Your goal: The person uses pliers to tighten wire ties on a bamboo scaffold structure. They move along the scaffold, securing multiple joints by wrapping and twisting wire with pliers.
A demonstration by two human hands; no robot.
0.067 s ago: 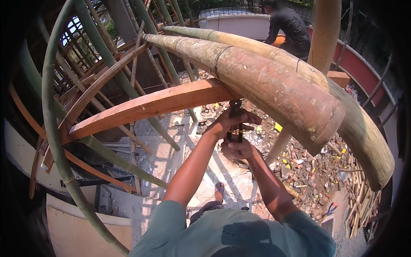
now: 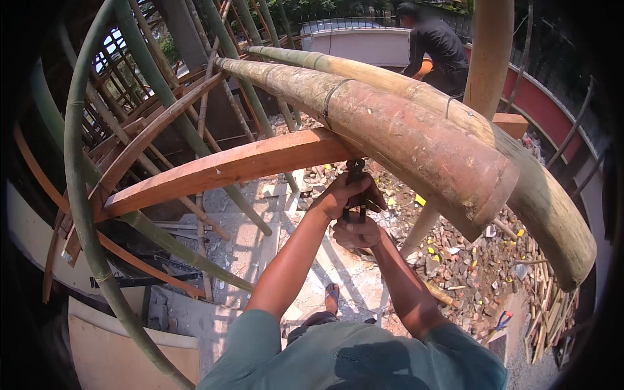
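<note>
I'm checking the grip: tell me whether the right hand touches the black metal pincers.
Touching: the head view shows the right hand wrapped around the pincers at their handles.

The slim two-handled metal tool is black. Above it, the thick round bamboo pole is mottled reddish brown with pale tan speckles, crossed by a dark thin tie. The thick curved bamboo pole beside it runs from straw yellow to green at its far end. The squared wooden beam is orange-brown; the slim bent bamboo pole, green; the short-sleeved cloth shirt, dull green.
</note>
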